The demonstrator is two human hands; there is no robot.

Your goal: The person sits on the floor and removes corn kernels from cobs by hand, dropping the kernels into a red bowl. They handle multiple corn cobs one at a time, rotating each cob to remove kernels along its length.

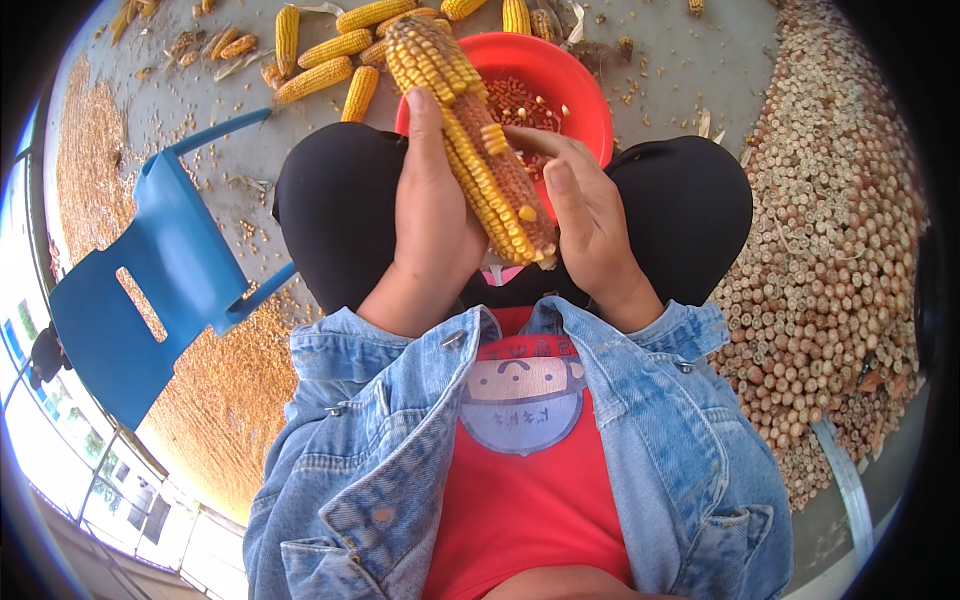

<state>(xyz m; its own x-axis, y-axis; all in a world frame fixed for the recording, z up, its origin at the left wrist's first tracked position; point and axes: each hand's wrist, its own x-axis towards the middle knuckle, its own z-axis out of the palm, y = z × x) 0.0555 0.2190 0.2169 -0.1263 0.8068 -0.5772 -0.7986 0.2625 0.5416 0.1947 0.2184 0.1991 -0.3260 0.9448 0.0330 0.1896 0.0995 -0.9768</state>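
Note:
My left hand point(435, 202) grips a partly shelled ear of corn point(480, 157), its thumb lying along the yellow kernels. The ear slants over my lap, upper end to the left. Bare reddish-brown cob shows down its right side, with a few kernels still on it. My right hand point(592, 202) cups the ear's right side. Its fingers pass behind the cob, partly hidden, while the thumb stands a little off it. Below the ear, between my knees, a red plastic basin point(581, 82) contains loose kernels point(517, 101).
Several unshelled ears of corn point(330, 64) lie beyond the basin on the grey floor point(675, 52). A blue plastic chair point(180, 240) is at the left, near spread corn kernels point(217, 405). Stacked cobs point(825, 225), ends facing out, fill the right side.

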